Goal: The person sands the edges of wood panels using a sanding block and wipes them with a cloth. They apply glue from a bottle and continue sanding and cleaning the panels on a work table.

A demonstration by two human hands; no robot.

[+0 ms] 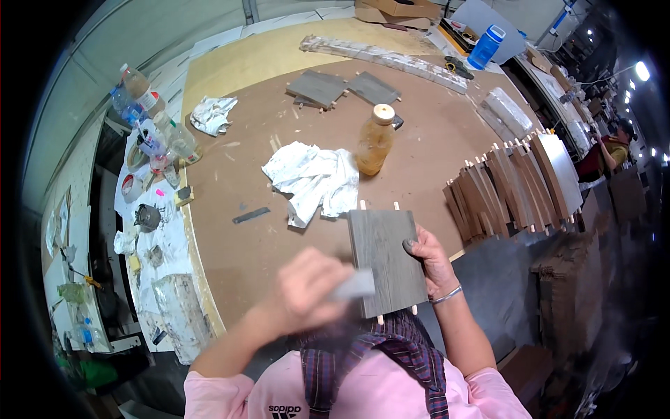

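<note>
A broad tabletop (230,174) covered in smooth matte brown sheeting fills the middle, scattered with pale scuffs; a yellowish board (251,45) lies along its far end. Ribbed, pale greenish wall panels (146,42) rise at the far left. To the right the room runs back into a dim workshop with bright lamps (642,70) and a co-worker (614,150) in the distance.

Just beyond the near edge of the tabletop, the right hand grips the side of a flat rectangular panel (387,258), thumb across its face. The panel is grey-brown with fine wood grain, and round pale dowels (363,204) stick out of two opposite ends. The left hand (310,283), blurred, is closed around a pale grey block (356,285) at the panel's left edge.

Beyond lie a crumpled white cloth (314,178), soft and deeply creased, and a translucent bottle (375,143) with amber-brown contents. Two more grey panels (317,87) with dowels are farther off, near a long bar (384,61) mottled white and brown. At the right, a row of brown panels (502,185) leans together like slats. Clear plastic bottles (143,94) cluster at the left.
</note>
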